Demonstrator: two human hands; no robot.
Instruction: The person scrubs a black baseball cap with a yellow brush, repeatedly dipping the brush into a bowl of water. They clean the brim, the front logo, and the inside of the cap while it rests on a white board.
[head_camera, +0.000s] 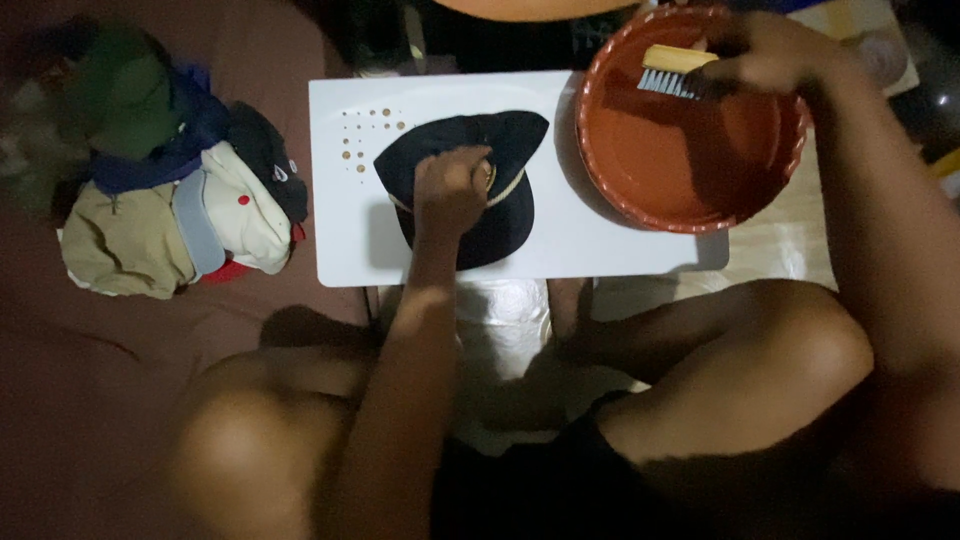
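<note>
Left hand (452, 188) pressed down on a dark cap (465, 185), fingers curled together over its front panel just above the pale band; this looks like a pinning grip, keeping the cap flat and steady on the small white table (560, 250). The cap lies directly beneath the hand, brim toward the person.

Right hand (765, 52) clamped around a wooden-backed scrub brush (672, 72), bristles pointing down, held over the far side of a round reddish-brown basin (690, 120). Basin sits just to the right of the cap-holding hand, partly on the table edge, near enough that the brush hand can cross between the two without a stretch (whether the basin holds water cannot be told in this dim light).

Well left of the left hand, off the table: a heap of other caps (190, 190), tan, cream, blue and green, piled on a dark brown surface, apparently kept apart from the one being handled.

Person sits cross-legged, table between the knees.
</note>
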